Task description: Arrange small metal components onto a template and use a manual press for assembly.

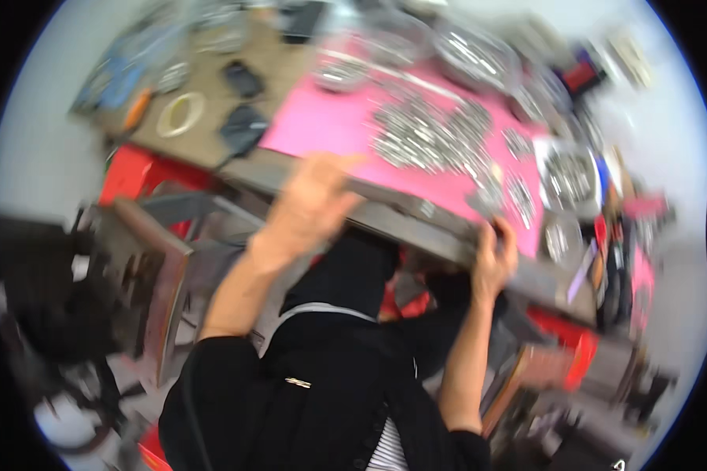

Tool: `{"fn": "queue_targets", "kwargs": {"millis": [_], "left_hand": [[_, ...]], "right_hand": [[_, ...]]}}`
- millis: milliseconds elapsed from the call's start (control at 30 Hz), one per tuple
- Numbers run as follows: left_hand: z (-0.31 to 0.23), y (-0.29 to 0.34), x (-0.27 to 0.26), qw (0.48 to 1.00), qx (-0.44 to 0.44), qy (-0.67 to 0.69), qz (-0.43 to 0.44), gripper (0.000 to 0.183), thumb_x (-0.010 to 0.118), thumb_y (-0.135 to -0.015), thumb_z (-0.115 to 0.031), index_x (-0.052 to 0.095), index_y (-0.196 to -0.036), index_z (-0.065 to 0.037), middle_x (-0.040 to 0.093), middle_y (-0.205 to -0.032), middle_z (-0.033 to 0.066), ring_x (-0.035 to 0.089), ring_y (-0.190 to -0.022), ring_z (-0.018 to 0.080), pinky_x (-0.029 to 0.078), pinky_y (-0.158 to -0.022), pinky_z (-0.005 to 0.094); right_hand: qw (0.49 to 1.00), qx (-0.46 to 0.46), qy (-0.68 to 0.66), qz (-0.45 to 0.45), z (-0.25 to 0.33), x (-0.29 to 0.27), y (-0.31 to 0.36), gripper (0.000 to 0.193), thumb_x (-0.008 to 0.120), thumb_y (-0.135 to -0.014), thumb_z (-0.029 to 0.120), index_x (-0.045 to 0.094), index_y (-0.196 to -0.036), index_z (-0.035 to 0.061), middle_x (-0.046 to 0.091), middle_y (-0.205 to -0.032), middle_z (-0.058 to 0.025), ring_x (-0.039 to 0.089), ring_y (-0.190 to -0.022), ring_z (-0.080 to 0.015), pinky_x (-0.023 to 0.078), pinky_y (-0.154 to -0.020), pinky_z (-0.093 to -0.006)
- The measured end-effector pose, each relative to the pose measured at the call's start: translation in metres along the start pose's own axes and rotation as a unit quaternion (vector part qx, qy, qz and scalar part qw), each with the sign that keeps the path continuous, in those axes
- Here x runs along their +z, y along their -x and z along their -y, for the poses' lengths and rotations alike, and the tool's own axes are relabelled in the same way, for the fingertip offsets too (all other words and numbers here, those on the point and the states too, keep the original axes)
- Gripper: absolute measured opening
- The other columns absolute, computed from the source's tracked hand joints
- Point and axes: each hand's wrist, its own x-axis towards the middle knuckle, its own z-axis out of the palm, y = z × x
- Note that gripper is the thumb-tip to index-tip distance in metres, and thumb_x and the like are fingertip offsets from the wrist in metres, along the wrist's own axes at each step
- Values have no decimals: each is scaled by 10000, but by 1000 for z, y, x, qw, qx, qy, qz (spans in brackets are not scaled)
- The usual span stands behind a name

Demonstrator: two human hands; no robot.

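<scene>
My left hand [313,200] is lifted at the front edge of the table, left of the pink sheet [306,118]. Motion blurs it, but the thumb and forefinger look apart, with nothing visible between them. At the sheet's near right part, my right hand [495,263] has its fingers curled at the table edge. A blurred greyish piece [487,200] lies right at those fingertips; its kind is unclear. Beyond it, a large heap of small silvery metal parts [424,133] covers the middle of the sheet. Smaller groups of silvery parts [520,196] lie to its right.
Clear tubs of metal parts [475,59] line the back. A white tray [597,206] and hand tools [613,259] sit at the right. A tape roll [181,115] and dark objects [243,129] lie left. Red stools [126,174] stand below the wooden table.
</scene>
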Motion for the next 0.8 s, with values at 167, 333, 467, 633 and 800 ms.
{"fn": "queue_targets", "kwargs": {"millis": [167,333,467,633,800], "left_hand": [[-49,-26,59,963,116,242,12,324,636,-811,-115,623,-1114,1,588,-1040,153,604,-959,371,523,-864,450],[-78,-42,184,971,178,138,-78,301,774,-672,-283,603,-721,-40,535,-977,137,535,-968,319,434,-842,447],[-63,-32,214,985,149,79,-32,333,824,-682,-366,713,-761,-63,524,-1009,132,494,-1040,327,375,-909,482],[-43,-8,199,994,58,42,-88,271,772,-779,-417,760,-865,-160,512,-1042,116,471,-1079,318,329,-954,533],[-41,-3,206,987,64,100,-107,224,715,-857,-357,704,-932,-146,473,-985,99,469,-1045,319,285,-1010,589]], "right_hand": [[997,-7,71,-43,-16,-27,4,263,632,-1029,155,662,-1198,-44,692,-1120,-110,621,-991,-184,515,-895,-320],[994,-81,-27,-65,-30,-20,-8,319,618,-1032,127,624,-1274,-80,678,-1219,-195,650,-1063,-252,531,-974,-352],[937,-225,261,-62,5,-24,2,229,637,-1020,187,715,-1073,-21,703,-1049,-234,656,-945,-397,510,-889,-494],[922,-332,201,5,25,-35,0,180,615,-1024,124,710,-1063,-24,704,-1022,-227,653,-952,-397,509,-895,-507],[981,-176,30,71,42,-37,3,214,603,-1032,92,680,-1105,-94,693,-1071,-242,627,-961,-338,509,-925,-433]]}}
